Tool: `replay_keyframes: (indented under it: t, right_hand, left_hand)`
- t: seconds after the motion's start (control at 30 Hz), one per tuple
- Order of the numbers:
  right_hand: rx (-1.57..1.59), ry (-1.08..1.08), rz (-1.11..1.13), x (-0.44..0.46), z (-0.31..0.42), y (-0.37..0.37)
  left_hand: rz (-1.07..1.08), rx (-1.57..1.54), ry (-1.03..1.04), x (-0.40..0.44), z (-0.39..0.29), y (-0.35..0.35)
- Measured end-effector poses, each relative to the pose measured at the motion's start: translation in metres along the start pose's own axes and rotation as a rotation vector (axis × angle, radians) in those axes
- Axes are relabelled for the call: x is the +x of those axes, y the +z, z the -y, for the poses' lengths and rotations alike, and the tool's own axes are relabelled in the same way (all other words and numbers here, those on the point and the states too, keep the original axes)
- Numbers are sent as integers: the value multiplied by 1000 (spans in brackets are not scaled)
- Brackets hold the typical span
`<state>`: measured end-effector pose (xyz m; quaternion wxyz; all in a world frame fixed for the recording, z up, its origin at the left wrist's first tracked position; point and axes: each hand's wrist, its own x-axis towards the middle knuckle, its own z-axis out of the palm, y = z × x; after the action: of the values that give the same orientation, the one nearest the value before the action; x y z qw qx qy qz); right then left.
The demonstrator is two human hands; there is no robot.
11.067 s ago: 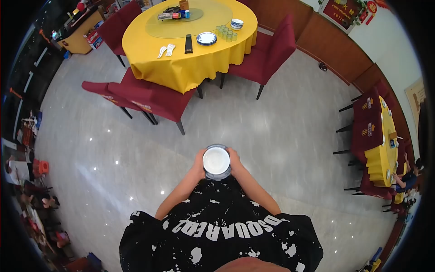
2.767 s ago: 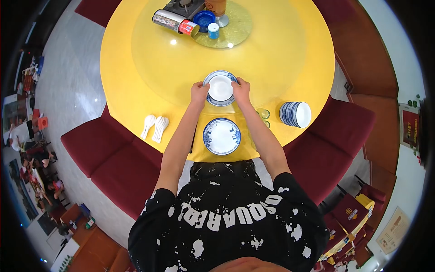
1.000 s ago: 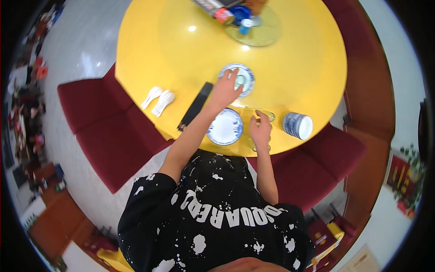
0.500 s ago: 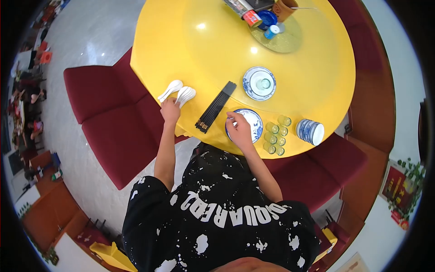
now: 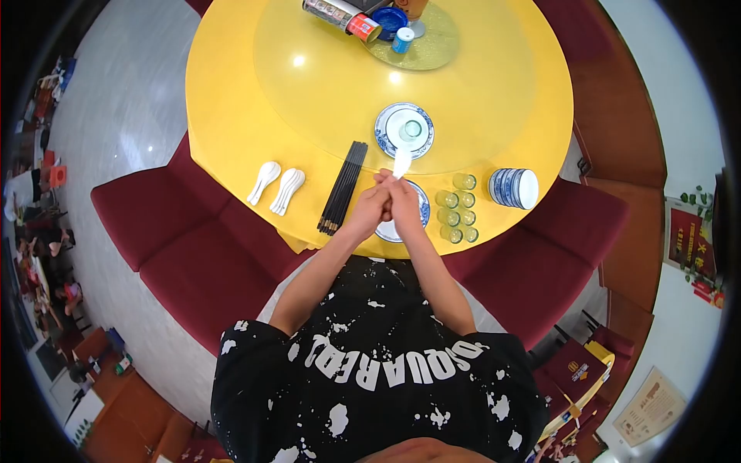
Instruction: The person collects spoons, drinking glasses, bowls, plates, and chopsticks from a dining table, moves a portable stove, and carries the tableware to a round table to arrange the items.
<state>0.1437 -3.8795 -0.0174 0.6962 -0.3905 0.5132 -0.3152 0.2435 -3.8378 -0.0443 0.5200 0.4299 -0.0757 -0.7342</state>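
My left hand (image 5: 370,207) and my right hand (image 5: 404,205) meet over a stack of blue-and-white plates (image 5: 423,202) near the table's front edge. Their closed fingers hold a white spoon (image 5: 402,160) between them, its bowl pointing away from me; the grip is partly hidden. Just beyond the spoon stands a place setting of a blue-rimmed plate (image 5: 382,136) with a smaller white dish and a glass (image 5: 412,129) on top. Left of my hands lie dark chopsticks (image 5: 342,189) in a bundle. Farther left rest two groups of white spoons (image 5: 265,180) (image 5: 289,190).
Several small glasses (image 5: 457,214) stand right of the plates, beside a stack of blue-and-white bowls (image 5: 513,189) on its side. A glass turntable (image 5: 432,54) at the back carries a blue dish (image 5: 389,23) and cans. Maroon chairs (image 5: 193,255) flank me.
My left hand has left the spoons at the left and come right to meet my right hand, bringing a spoon. The view has shifted, so the table appears farther left.
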Motion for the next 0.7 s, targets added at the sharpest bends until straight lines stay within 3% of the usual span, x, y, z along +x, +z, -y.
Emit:
replay_keyframes:
  t: [0.07, 0.13, 0.17, 0.27, 0.4, 0.53, 0.7]
  right_hand:
    - [60, -10, -143, 2, 20, -15]
    - [-148, -61, -280, 25, 31, -40]
    - [-252, -82, -346, 40, 34, -52]
    - [-886, -267, -415, 95, 18, -85]
    - [-1046, -237, -320, 115, 11, -79]
    - [-1126, -189, -292, 111, 13, -63]
    - [-1205, -183, -273, 116, 4, -58]
  left_hand:
    - [2, 213, 32, 0, -12, 23]
    - [-45, 536, 79, 5, -22, 23]
    - [-138, 685, 199, 6, -19, 8]
    - [-399, 1049, 487, 7, 1, -56]
    - [-722, 1535, 582, -21, 12, -104]
    - [-759, 1619, 455, -44, 33, -126]
    - [-718, 1449, 359, -45, 40, -134]
